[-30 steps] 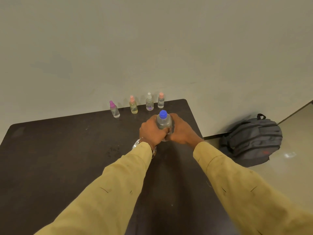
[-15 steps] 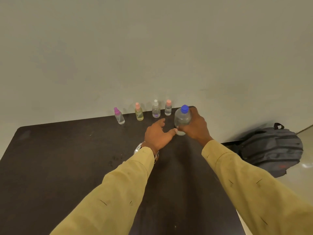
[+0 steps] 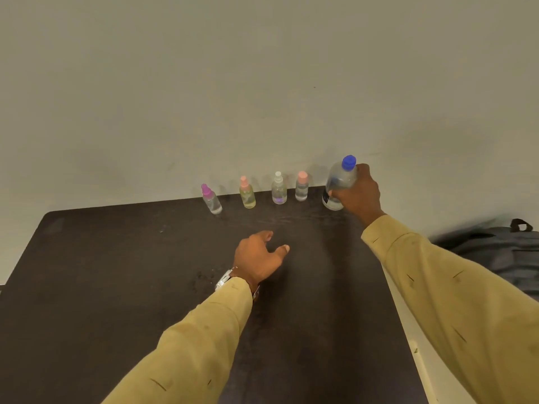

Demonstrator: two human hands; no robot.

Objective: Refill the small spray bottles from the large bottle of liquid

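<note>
Several small spray bottles stand in a row along the far edge of the dark table (image 3: 116, 287): a purple-capped one (image 3: 212, 200), a yellowish one with a pink cap (image 3: 247, 193), a white-capped one (image 3: 278, 189) and a pink-capped one (image 3: 301, 186). At the far right corner my right hand (image 3: 358, 193) grips the large clear bottle with a blue cap (image 3: 338, 182), upright, its base at the table surface. My left hand (image 3: 258, 256) hovers low over the table's middle, fingers loosely apart, holding nothing.
A plain wall rises right behind the bottles. A dark grey backpack (image 3: 501, 252) lies on the floor beyond the table's right edge. A metal watch (image 3: 226, 279) sits on my left wrist.
Both hands held the large bottle near the middle a second ago. My left hand let go and drew back; my right hand carried the bottle to the far right corner beside the row.
</note>
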